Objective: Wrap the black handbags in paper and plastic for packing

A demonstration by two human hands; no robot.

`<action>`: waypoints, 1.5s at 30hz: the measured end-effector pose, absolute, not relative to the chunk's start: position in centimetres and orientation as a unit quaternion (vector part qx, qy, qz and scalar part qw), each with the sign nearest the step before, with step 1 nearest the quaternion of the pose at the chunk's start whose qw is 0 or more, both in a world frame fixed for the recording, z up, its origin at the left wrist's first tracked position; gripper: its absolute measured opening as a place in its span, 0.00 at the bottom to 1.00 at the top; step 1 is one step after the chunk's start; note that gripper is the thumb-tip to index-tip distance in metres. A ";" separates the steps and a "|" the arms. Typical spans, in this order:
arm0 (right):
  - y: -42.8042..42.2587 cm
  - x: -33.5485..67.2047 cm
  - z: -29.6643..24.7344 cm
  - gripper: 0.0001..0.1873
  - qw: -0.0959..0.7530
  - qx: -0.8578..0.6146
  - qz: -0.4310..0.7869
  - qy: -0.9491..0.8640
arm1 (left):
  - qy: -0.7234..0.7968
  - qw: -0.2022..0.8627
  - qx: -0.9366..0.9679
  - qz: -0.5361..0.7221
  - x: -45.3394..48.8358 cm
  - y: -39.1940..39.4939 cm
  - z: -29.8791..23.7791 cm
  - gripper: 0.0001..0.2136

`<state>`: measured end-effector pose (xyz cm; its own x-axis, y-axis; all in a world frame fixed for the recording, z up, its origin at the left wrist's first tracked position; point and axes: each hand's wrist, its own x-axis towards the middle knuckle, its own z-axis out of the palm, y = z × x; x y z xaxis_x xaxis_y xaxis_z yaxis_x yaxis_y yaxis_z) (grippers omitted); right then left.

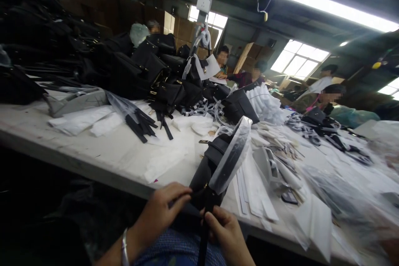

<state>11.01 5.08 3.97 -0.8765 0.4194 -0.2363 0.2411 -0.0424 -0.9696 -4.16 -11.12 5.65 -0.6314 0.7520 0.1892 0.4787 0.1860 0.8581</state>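
Observation:
A black handbag [196, 174] with gold fittings lies tilted at the table's front edge. Its handle [232, 158] is wrapped in clear plastic and arches up to the right. My left hand [165, 205], with a silver bangle on its wrist, pinches the near left edge of the bag between thumb and fingers. From the bag a dark strap [204, 237] hangs down over my lap. That strap is held between the thumb and fingers of my right hand [222, 224]. The exact grip of the left fingertips is partly lost against the dark bag.
Black bags [140, 66] are heaped at the back left, near loose black straps [140, 124]. White paper strips [252, 187] and a grey holder [269, 166] lie to the right on the white table [124, 153]. Several people sit across it; a post with sockets [204, 2] rises behind.

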 end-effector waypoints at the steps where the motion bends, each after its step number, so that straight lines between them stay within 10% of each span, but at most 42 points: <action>1: 5.2 11.0 4.0 0.23 0.066 -0.242 0.684 -0.684 | 0.803 0.078 0.350 0.475 -6.0 -10.8 5.4 0.12; 20: 5.3 10.9 5.2 0.21 0.041 -0.210 0.712 -0.669 | 0.872 0.085 0.285 0.389 -19.0 -7.8 2.4 0.13; 45: 0.7 8.7 4.2 0.17 0.215 -0.281 0.776 -0.523 | 0.715 0.453 0.185 0.499 -2.5 -20.1 4.2 0.10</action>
<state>8.74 0.75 4.23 -0.7495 0.6275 -0.2109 -0.0404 -0.3613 -0.9316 -2.54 -20.06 4.25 -0.5202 0.7172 -0.4636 -0.1873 0.4338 0.8813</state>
